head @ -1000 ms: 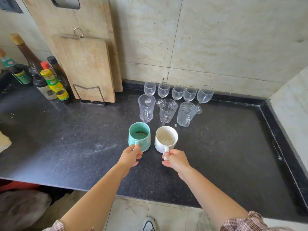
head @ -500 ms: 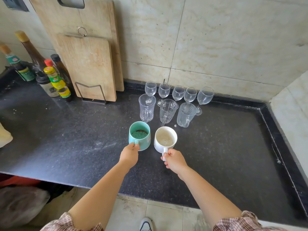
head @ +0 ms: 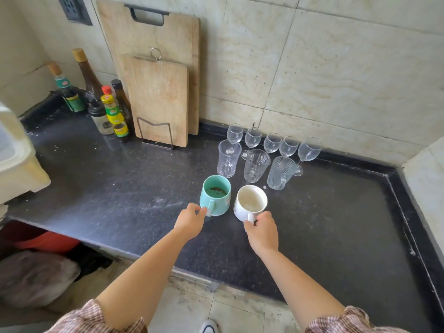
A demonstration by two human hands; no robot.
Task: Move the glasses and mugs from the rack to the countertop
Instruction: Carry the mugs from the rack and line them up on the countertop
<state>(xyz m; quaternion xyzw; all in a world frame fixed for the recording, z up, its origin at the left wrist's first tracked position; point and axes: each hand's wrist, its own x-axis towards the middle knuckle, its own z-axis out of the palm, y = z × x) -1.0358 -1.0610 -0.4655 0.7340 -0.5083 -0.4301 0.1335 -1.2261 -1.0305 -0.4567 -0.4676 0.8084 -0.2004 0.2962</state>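
Teal mug (head: 215, 197) and white mug (head: 250, 202) stand side by side on the near part of the counter (head: 336, 224), just in front of the glass mugs (head: 256, 165) and the far row of wine glasses (head: 272, 142). Our left hand (head: 190, 221) pinches the teal handle; our right hand (head: 263, 230) is curled around the white one. We judge both mugs set down. To finish well, we loosen the fingers first, then draw the hands straight back toward us, low and slow, so neither handle is snagged and nothing is nudged into the glassware behind.
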